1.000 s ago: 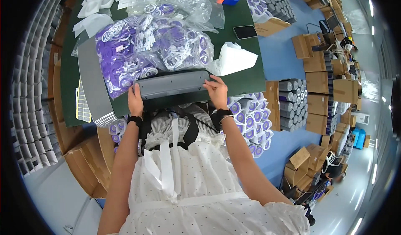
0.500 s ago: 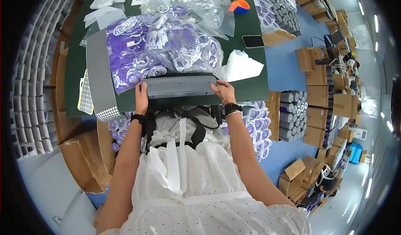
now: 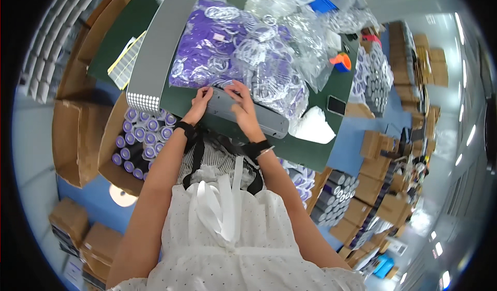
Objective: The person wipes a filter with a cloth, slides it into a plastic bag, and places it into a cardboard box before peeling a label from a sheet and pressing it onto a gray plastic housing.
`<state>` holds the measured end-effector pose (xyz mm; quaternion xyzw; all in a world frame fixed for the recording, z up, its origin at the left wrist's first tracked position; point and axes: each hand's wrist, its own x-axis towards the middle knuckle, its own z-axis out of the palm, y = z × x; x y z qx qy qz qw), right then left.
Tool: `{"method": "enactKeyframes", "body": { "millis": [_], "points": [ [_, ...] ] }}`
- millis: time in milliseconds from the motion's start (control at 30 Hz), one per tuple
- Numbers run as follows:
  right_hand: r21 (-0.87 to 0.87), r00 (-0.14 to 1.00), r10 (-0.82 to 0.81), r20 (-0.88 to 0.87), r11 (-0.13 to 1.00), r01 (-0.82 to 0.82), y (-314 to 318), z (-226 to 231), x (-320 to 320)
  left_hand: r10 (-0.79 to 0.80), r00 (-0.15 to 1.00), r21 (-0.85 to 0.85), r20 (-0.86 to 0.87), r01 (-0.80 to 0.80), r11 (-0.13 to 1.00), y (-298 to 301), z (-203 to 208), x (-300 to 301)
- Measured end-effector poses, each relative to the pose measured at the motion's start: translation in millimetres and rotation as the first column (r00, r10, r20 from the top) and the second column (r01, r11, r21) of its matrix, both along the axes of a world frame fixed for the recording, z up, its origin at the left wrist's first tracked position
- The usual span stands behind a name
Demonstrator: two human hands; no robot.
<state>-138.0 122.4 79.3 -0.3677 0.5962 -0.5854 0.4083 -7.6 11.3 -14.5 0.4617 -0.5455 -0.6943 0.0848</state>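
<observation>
- Grey, smooth and long, the flat plastic bar with rounded ends (image 3: pixel 243 112) lies slantwise on the dark green bench (image 3: pixel 305 151), just in front of the person's body, with both hands on its upper edge.
- Brown corrugated cardboard box (image 3: pixel 111 151) at the left, below the bench edge, holds upright cylinders with glossy purple-and-white round caps (image 3: pixel 142 136), packed side by side.
- Pale sheet of small rectangular stickers (image 3: pixel 124 63) lies on the bench's left part, beside a long matte grey panel with a dotted end (image 3: pixel 150 58).
- Left hand (image 3: pixel 199 102) is half curled, its fingers (image 3: pixel 206 92) bent over the bar's left end and resting on it; a black band sits at the wrist.
- Right hand (image 3: pixel 242 105) is also partly closed, fingertips pressing on the bar near its middle; whether it pinches something small there cannot be told.
- Heap of crinkly clear plastic bags filled with purple and white rings (image 3: pixel 233 58) touches the bar's far side.
- White crumpled sheet (image 3: pixel 313 128) lies just right of the bar's end.
- Black flat phone (image 3: pixel 336 106) lies near it, and an orange plastic tool (image 3: pixel 341 61) sits farther back.
</observation>
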Motion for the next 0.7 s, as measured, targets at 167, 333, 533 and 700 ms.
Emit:
{"method": "enactKeyframes", "body": {
  "millis": [167, 333, 533, 700],
  "points": [
    [0.155, 0.938, -0.085, 0.335, 0.987, 0.034, -36.6, -12.6, 40.7, 0.042, 0.999, 0.078, -0.03, -0.04, 0.996, -3.8, -8.4, 4.6],
    [0.08, 0.957, -0.156, 0.243, 0.987, 0.14, -30.4, -42.4, 43.0, -0.056, 0.998, -0.14, 0.016, 0.058, 0.988, -2.2, 0.8, -6.6],
    [0.099, 0.984, -0.06, -0.166, 0.992, 0.078, -31.7, -38.2, 51.0, 0.172, 0.985, 0.03, 0.006, -0.172, 0.985, 3.3, 1.9, -8.6],
    [0.123, 0.99, -0.102, -0.102, 0.986, 0.114, -33.8, -37.8, 50.3, 0.121, 0.992, -0.067, -0.024, -0.123, 0.99, 3.7, 1.8, -6.3]
  ]
}}
